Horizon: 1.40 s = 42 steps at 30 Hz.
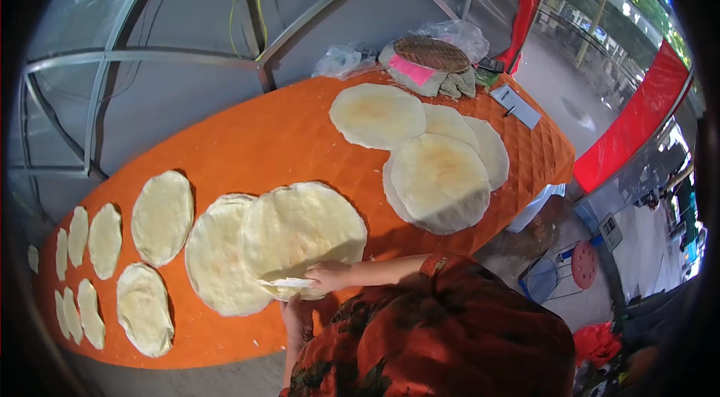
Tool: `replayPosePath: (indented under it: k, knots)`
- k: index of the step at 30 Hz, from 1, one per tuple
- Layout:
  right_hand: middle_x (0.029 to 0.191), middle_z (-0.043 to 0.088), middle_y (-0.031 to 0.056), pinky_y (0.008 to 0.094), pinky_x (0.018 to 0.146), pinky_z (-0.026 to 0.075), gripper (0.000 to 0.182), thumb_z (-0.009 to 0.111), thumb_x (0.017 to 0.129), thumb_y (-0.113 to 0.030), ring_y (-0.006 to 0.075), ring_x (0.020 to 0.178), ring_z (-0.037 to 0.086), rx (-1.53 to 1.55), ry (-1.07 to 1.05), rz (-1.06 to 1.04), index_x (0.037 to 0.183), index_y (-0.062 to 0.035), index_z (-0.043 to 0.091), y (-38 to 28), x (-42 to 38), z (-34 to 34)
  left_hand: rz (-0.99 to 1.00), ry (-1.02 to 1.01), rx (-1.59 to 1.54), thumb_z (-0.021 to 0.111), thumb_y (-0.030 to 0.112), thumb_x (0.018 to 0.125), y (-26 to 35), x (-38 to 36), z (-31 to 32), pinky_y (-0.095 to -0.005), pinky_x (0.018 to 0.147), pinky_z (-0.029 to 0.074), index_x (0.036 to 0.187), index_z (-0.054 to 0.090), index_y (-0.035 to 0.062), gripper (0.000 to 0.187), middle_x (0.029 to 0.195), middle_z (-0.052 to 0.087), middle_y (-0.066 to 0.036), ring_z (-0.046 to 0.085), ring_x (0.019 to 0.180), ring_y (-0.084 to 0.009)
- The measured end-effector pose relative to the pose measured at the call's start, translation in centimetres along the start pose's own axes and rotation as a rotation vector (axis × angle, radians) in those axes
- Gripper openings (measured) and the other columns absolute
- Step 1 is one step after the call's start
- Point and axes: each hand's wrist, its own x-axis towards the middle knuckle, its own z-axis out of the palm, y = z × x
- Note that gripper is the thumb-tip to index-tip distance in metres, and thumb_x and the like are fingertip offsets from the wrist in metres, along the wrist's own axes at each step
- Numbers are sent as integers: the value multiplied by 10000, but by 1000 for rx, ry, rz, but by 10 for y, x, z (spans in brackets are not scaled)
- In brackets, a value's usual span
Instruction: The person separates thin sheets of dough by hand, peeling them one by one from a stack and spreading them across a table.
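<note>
On the orange cloth, a large round flatbread (pixel 304 221) overlaps another flatbread (pixel 214 254) to its left. The near edge of the upper one is folded over in a pale strip. My right hand (pixel 328 275) reaches in from the right, its fingers closed on that fold. Just below it, my left hand (pixel 297 316) grips the same near edge, with its fingertips partly hidden by the bread. Shadow covers the lower right part of this flatbread.
Several flatbreads (pixel 440 175) overlap at the right. Smaller ones, such as one flatbread (pixel 163 218), lie in rows at the left. At the back stand a cloth-wrapped bundle with a woven lid (pixel 431 53) and a clipboard (pixel 516 106). A red stool (pixel 584 264) is beyond the table.
</note>
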Motion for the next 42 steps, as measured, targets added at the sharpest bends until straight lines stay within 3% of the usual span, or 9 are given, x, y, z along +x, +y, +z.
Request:
replayPosePath:
  k: [5,10,16,20,22,26,34,39,42]
  knots:
    - [816,682,180,448,715,493,246,495,801,-150,270,765,637,68,48,369,868,-18,692,67,81,-84,-7,72,77,438,-88,804,-14,11,-25,-456,777,575,1281,423,35,493,1152,561,-158,614,989,-317]
    - [745,659,181,510,609,465,174,534,786,-176,390,681,628,-323,318,-14,721,-60,647,-29,104,-312,-33,142,66,443,-105,794,-19,18,-45,-423,758,578,1239,456,44,470,1126,570,-147,623,958,-309]
    - [602,580,169,503,487,442,201,525,815,-133,352,534,584,-508,406,-332,634,-55,567,-70,68,-217,-27,80,26,436,-94,814,-27,24,-59,-464,807,548,1236,452,21,438,1136,561,-157,601,1000,-326]
    - [648,617,186,483,508,484,183,505,811,-142,343,558,620,-397,-86,-221,738,-19,620,-39,42,-90,17,99,11,434,-98,830,-14,1,-18,-476,855,530,1246,453,3,428,1173,559,-161,594,1038,-325]
    - [681,634,197,477,584,508,188,515,808,-137,347,606,637,-209,231,-416,720,-18,632,-40,19,-63,5,90,-12,432,-102,829,-13,1,-15,-473,863,530,1260,449,8,445,1200,556,-164,591,1056,-327]
    - [742,648,218,489,642,494,179,541,796,-139,350,694,650,-160,-70,26,719,-23,654,-14,72,-88,34,77,-15,443,-87,836,-19,-1,-22,-457,905,516,1272,463,31,453,1201,572,-161,580,1098,-314]
    - [712,662,84,366,616,504,168,640,786,-157,181,640,636,342,640,264,802,8,666,148,159,-357,-28,71,-400,527,312,894,-11,-17,3,-533,914,481,1245,527,113,404,1194,593,-88,574,1105,-325]
    - [885,659,107,407,764,534,328,691,797,-204,250,815,659,766,821,735,1067,-28,631,228,101,-363,8,110,-362,449,422,910,-18,-16,0,-526,851,477,1169,586,154,397,1179,611,-68,571,1060,-325]
    - [701,603,63,369,635,479,201,689,796,-216,195,676,592,196,629,647,781,-40,593,280,64,-273,56,-123,-490,452,404,924,-26,-10,-14,-485,855,464,1191,573,152,386,1188,605,-76,549,1105,-317]
